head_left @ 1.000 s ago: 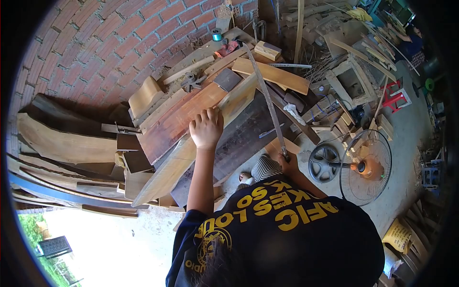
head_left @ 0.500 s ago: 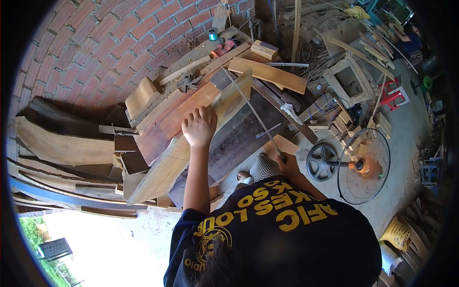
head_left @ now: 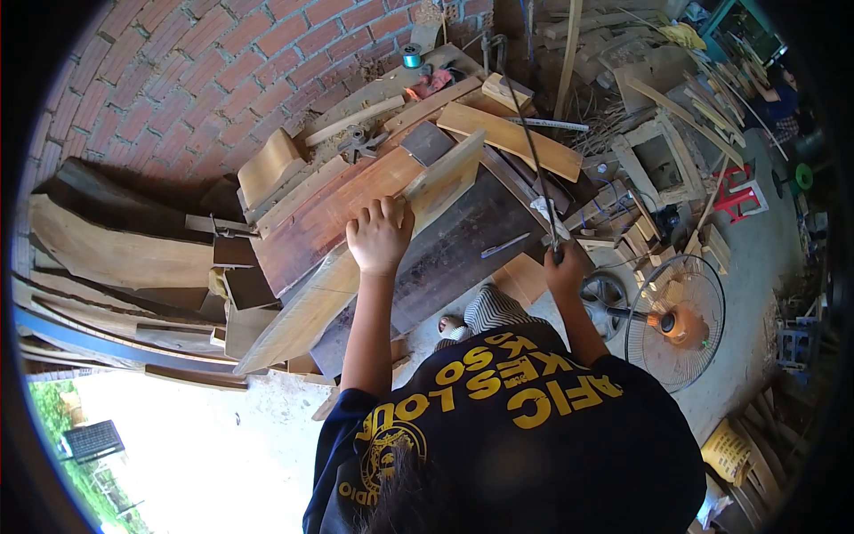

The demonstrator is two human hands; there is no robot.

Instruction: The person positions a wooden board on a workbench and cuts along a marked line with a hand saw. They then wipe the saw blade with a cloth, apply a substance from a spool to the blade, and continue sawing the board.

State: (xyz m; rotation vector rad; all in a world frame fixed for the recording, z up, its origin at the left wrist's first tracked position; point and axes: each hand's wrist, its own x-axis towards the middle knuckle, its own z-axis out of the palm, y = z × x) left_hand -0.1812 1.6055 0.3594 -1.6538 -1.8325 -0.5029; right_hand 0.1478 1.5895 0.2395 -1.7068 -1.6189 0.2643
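Note:
My left hand (head_left: 381, 235) is closed over the upper edge of a long pale wooden board (head_left: 334, 289), which stands tilted on its edge across the work surface. In my right hand (head_left: 567, 267) is the dark handle of a long, thin metal tool (head_left: 536, 160). Its narrow shaft points up and away, apart from the pale board; its exact kind is hard to make out. Beneath and behind the board lie a reddish-brown plank (head_left: 307, 236) and a dark board (head_left: 463, 236). A pen-like pale blue object (head_left: 504, 246) rests on the dark board.
A metal clamp (head_left: 360, 142), a spool (head_left: 411, 55) and a yellowish plank (head_left: 511, 138) lie towards the brick wall (head_left: 205, 98). An orange fan (head_left: 680, 325) stands at right, near a red stool (head_left: 738, 191). Curved wood pieces (head_left: 116, 245) are stacked at left.
My right hand has risen and moved slightly right, swinging the thin tool off the pale board to a steeper angle. My left hand keeps its hold on the board. The view has shifted slightly.

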